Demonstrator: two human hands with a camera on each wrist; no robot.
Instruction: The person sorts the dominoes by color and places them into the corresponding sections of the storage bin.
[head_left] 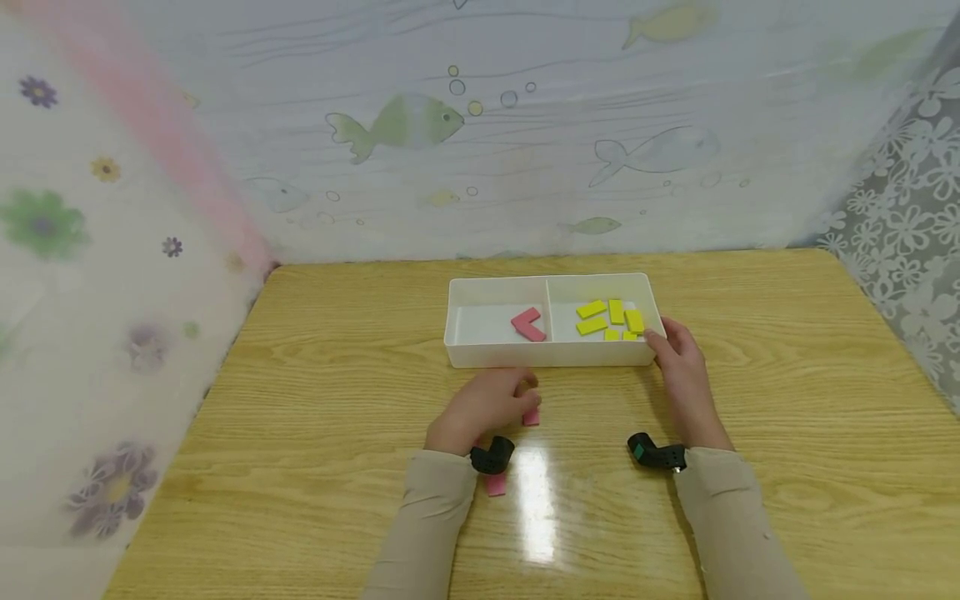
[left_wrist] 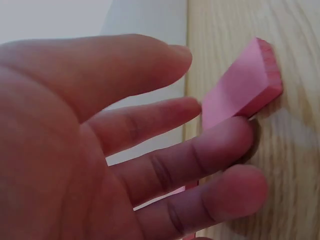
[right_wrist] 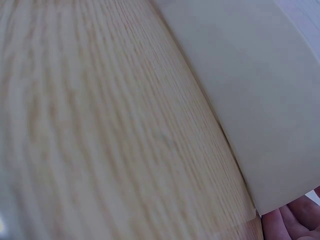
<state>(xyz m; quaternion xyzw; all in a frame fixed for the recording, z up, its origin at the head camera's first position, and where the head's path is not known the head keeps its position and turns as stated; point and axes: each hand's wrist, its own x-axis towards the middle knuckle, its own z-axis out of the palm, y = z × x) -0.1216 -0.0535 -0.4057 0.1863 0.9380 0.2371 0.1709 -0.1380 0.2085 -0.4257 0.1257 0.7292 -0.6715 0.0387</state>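
Note:
My left hand [head_left: 487, 406] hovers low over the table in front of the tray, fingers loosely bent. A flat pink block [left_wrist: 245, 82] lies right at its fingertips; the thumb stands apart from it. In the head view this pink block [head_left: 531, 416] peeks out beside the fingers. My right hand [head_left: 684, 379] grips the front right corner of a white two-compartment tray [head_left: 551, 356], thumb at the rim. Two pink blocks [head_left: 529, 323] meet in a V in the left compartment. Several yellow blocks [head_left: 592, 326] lie in the right one.
Another pink block [head_left: 497, 484] lies on the wooden table [head_left: 337, 417] beside the left wrist, partly hidden by the black wrist camera [head_left: 492, 456]. A second wrist camera [head_left: 656, 452] is on the right arm. A fish-patterned sheet [head_left: 525, 183] borders the table's back edge.

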